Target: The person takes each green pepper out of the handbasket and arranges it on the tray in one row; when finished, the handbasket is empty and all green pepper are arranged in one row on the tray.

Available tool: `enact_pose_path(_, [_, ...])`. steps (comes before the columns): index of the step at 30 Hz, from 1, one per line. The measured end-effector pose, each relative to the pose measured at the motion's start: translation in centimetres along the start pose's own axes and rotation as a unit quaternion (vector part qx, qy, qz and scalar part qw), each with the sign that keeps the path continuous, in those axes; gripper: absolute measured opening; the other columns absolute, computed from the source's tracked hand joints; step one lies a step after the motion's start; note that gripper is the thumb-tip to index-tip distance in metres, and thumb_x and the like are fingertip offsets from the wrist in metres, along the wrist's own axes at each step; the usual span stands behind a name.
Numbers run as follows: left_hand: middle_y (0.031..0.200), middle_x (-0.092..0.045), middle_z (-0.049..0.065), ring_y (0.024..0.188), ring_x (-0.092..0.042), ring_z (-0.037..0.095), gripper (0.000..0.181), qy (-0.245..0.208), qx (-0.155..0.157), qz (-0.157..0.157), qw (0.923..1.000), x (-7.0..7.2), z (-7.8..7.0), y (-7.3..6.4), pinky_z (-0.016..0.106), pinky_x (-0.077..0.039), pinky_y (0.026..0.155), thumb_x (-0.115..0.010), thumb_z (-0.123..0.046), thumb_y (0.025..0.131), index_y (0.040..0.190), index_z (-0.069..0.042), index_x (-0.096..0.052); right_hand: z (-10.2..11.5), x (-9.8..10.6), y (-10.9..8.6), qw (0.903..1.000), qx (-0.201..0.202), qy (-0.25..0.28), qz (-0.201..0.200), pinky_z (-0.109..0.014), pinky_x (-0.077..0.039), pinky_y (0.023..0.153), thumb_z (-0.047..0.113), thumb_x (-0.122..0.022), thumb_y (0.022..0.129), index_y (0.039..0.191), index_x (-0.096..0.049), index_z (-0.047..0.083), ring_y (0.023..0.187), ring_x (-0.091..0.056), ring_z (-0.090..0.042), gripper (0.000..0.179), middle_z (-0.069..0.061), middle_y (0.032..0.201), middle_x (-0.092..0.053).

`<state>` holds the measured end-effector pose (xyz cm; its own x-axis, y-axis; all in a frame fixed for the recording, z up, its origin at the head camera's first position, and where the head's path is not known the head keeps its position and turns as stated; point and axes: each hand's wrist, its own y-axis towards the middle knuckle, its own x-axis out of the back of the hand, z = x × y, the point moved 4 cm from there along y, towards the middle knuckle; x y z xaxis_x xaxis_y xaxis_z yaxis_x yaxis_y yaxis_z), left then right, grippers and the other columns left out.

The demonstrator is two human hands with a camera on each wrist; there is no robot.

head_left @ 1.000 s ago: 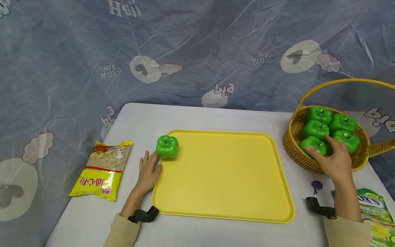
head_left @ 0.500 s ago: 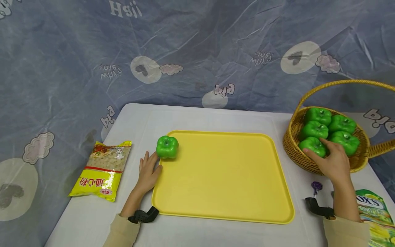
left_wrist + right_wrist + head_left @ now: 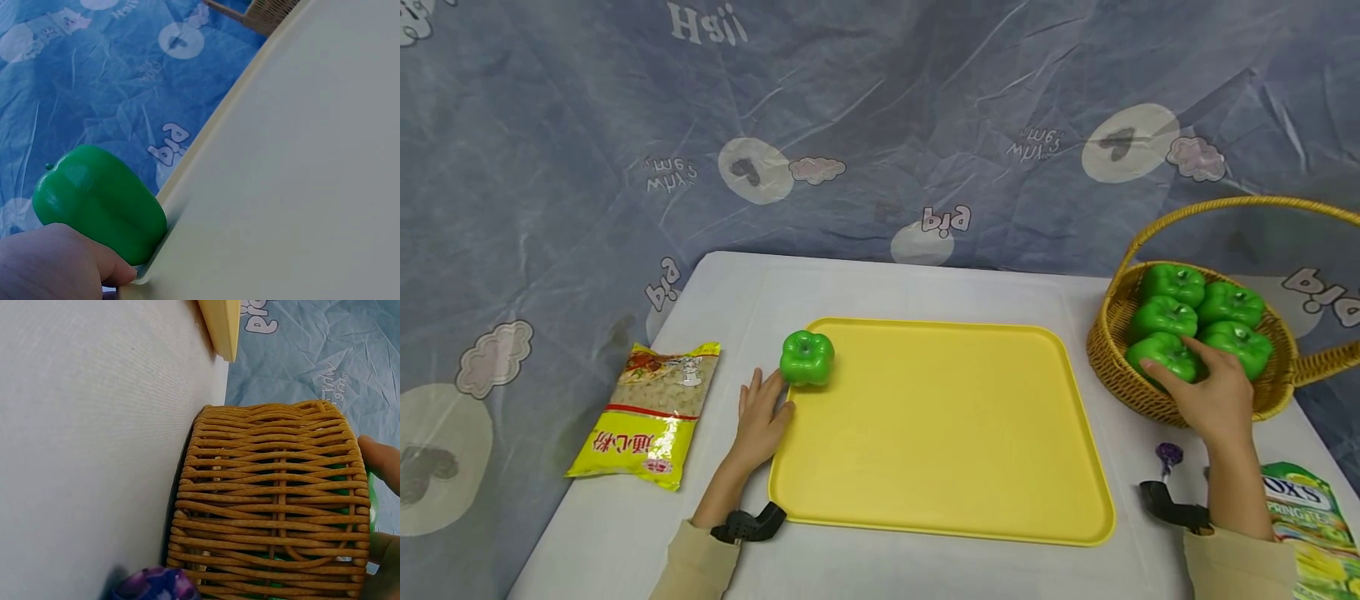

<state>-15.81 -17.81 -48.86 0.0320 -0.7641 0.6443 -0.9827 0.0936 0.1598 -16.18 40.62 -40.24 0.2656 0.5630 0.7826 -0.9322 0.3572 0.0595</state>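
In the head view my right hand (image 3: 1219, 402) reaches over the front rim of a wicker basket (image 3: 1120, 392). Its thumb and fingers hold the front-left green bell pepper (image 3: 1163, 353), which sits inside among several others like it. Part of that pepper is hidden behind the hand. At the left edge of a yellow tray (image 3: 940, 433), my left hand (image 3: 762, 423) rests with fingers extended and the thumb against the rim. Another green bell pepper (image 3: 807, 358) stands on the tray's back-left corner, right by those fingertips; the left wrist view shows this pepper (image 3: 100, 203) close up.
A yellow pasta bag (image 3: 643, 417) lies left of the tray. Near my right wrist are a purple-wrapped lollipop (image 3: 1168, 454) and a green candy bag (image 3: 1307, 521). The basket's tall handle (image 3: 1247, 200) arches over the peppers. A printed grey-blue cloth (image 3: 880, 125) hangs behind the table.
The right thumb and fingers have shifted slightly left and settled around the front-left pepper. My left hand and the pepper on the tray stay where they were.
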Motion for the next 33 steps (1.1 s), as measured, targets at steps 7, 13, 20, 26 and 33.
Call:
enact_pose_path(7, [0.155, -0.033, 0.023, 0.148, -0.001, 0.05, 0.056, 0.001, 0.005, 0.005, 1.0, 0.0, 0.0, -0.1, 0.067, 0.008, 0.114, -0.049, -0.006, 0.097, 0.151, -0.005, -0.035, 0.2, 0.4, -0.1, 0.9991, -0.016, 0.038, -0.014, -0.074, -0.013, 0.11, 0.044, -0.064, 0.09, 0.154, -0.027, 0.006, 0.142, -0.011, -0.057, 0.083, -0.033, 0.158, -0.014])
enact_pose_path(13, [0.156, -0.032, 0.022, 0.149, 0.0, 0.048, 0.057, 0.0, 0.011, 0.01, 0.9999, 0.0, 0.1, 0.0, 0.066, 0.009, 0.115, -0.048, -0.007, 0.097, 0.152, -0.006, -0.034, 0.8, 1.2, -0.5, 0.9966, -0.026, 0.065, -0.043, -0.069, -0.012, 0.114, 0.04, -0.067, 0.089, 0.154, -0.03, 0.008, 0.145, -0.013, -0.051, 0.081, -0.027, 0.159, -0.017])
enact_pose_path(20, [0.156, -0.033, 0.021, 0.149, -0.001, 0.048, 0.055, -0.001, 0.009, 0.005, 0.9999, 0.0, 0.0, 0.0, 0.066, 0.008, 0.115, -0.048, -0.007, 0.097, 0.151, -0.006, -0.035, 2.7, 2.9, -0.9, 0.9916, -0.038, 0.081, -0.094, -0.057, -0.02, 0.118, 0.036, -0.07, 0.087, 0.152, -0.036, 0.021, 0.146, -0.022, -0.038, 0.075, -0.016, 0.157, -0.025])
enact_pose_path(26, [0.157, -0.032, 0.021, 0.149, 0.0, 0.047, 0.055, -0.002, 0.014, 0.009, 0.9999, 0.0, 0.0, 0.0, 0.065, 0.009, 0.116, -0.048, -0.007, 0.097, 0.151, -0.006, -0.035, 5.1, 3.8, -1.4, 0.987, -0.037, 0.063, -0.143, -0.016, -0.033, 0.091, 0.036, -0.073, 0.085, 0.148, -0.044, 0.03, 0.141, -0.029, -0.018, 0.069, -0.003, 0.155, -0.033])
enact_pose_path(33, [0.157, -0.032, 0.021, 0.149, 0.0, 0.046, 0.056, 0.003, 0.016, 0.011, 0.9998, 0.1, 0.0, 0.1, 0.065, 0.009, 0.116, -0.048, -0.007, 0.097, 0.151, -0.006, -0.036, 7.6, 3.2, -2.1, 0.9842, 0.007, 0.114, -0.135, -0.01, -0.033, 0.081, 0.027, -0.079, 0.081, 0.142, -0.053, 0.029, 0.111, -0.036, 0.007, 0.066, 0.023, 0.128, -0.041])
